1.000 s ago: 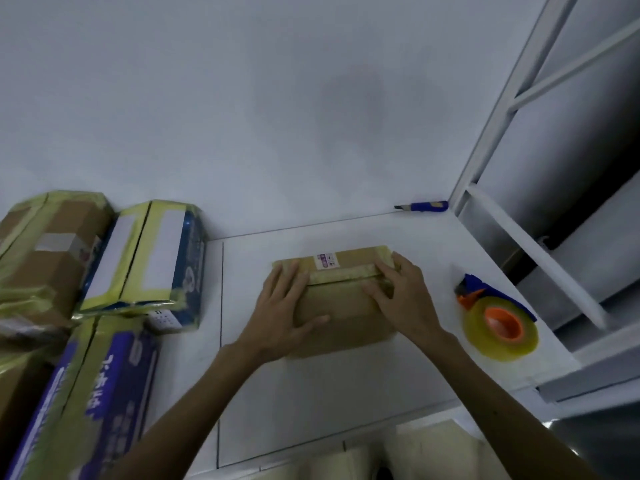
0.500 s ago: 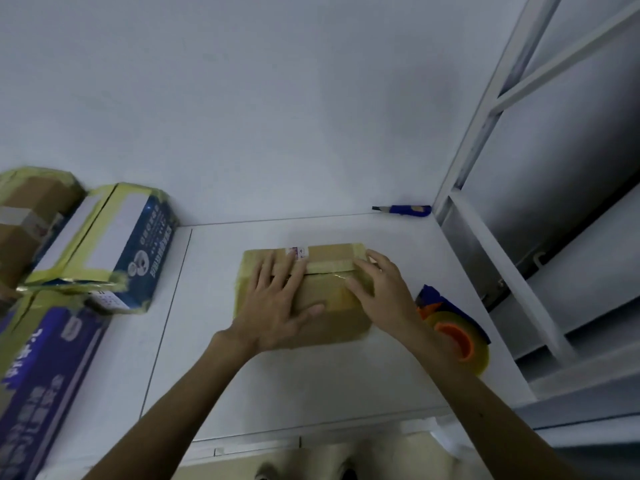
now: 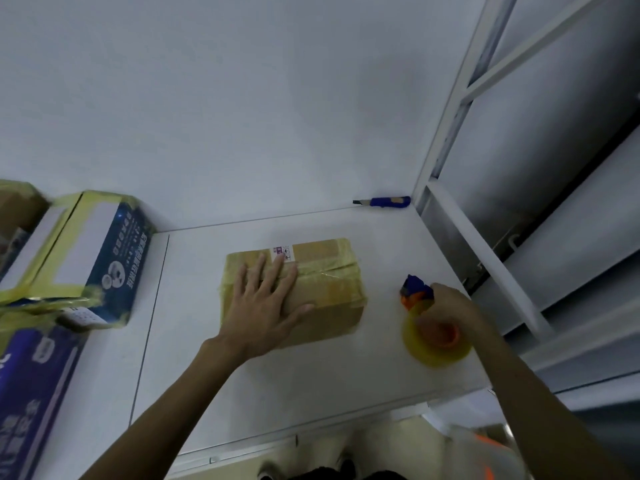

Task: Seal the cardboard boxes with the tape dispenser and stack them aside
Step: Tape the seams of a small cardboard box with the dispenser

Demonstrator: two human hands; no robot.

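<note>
A small brown cardboard box (image 3: 325, 282) with yellowish tape across its top lies in the middle of the white table (image 3: 284, 386). My left hand (image 3: 266, 299) rests flat on the box's left half, fingers spread. To the right of the box sits the tape dispenser (image 3: 433, 327), blue and orange with a roll of yellow tape. My right hand (image 3: 450, 306) is over the dispenser with fingers curled round its handle.
Taped boxes stand at the left: a blue and white one (image 3: 86, 258), a brown one (image 3: 17, 209) behind it, a purple one (image 3: 31, 393) in front. A blue utility knife (image 3: 384, 201) lies against the wall. A white metal shelf frame (image 3: 485, 265) borders the table's right side.
My right hand left the box's top and moved right onto the tape dispenser. My left hand stays pressed on the box. The view shifted a little.
</note>
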